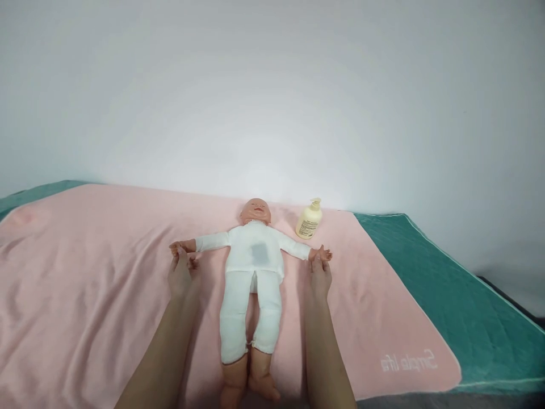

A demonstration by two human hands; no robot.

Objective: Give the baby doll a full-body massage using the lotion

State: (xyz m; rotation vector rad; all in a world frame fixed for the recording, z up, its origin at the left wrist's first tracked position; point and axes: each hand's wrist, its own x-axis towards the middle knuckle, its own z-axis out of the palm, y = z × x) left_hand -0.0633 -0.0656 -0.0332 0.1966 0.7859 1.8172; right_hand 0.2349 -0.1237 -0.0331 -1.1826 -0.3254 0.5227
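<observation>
A baby doll (254, 250) in a white long-sleeved top and white trousers lies on its back, its arms stretched out to both sides. A grey patch marks the chest of the top. My left hand (182, 275) is closed around the doll's hand on the left, thumb on top. On the other side, my right hand (319, 277) grips the doll's other hand at the wrist, and the doll's small fingers stick out past my thumb. The doll's bare feet point towards me at the bottom of the view.
A pale yellow pump bottle (310, 219) stands near the doll's head, on the right. Under everything is a pink blanket (374, 318), wrinkled on the left, with lettering in one corner. Below it a green quilted cover (460, 295) shows. A white wall (272, 102) rises behind.
</observation>
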